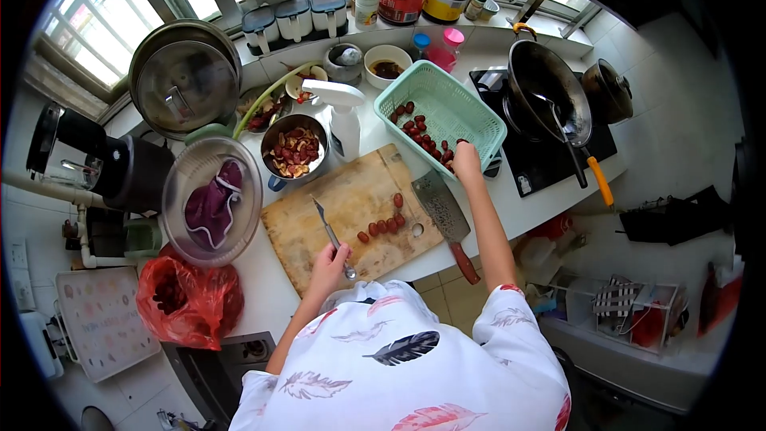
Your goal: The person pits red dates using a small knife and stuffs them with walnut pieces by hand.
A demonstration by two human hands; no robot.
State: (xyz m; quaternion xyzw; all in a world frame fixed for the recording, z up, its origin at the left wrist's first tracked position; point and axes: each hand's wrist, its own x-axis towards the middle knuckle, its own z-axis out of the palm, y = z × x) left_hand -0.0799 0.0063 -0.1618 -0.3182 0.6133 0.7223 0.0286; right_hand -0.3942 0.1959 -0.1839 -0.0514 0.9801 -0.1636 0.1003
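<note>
My left hand (325, 268) is closed round the grey handle of a small pointed knife (327, 227), held over the wooden cutting board (319, 199) with its tip away from me. My right hand (465, 161) reaches into the light green plastic basket (488, 124), its fingertips pinched at a red date among the others. Several red dates (381, 227) lie in a bent row on the board. Behind the board, a metal pot (274, 170) holds cut date pieces (294, 152).
A cleaver (441, 211) lies on the board's right edge, its handle overhanging the counter. A spray bottle (345, 124) stands behind the board. To the left are a plastic bowl with purple cloth (211, 207) and a red bag (195, 299); to the right, a wok (531, 72) on the stove.
</note>
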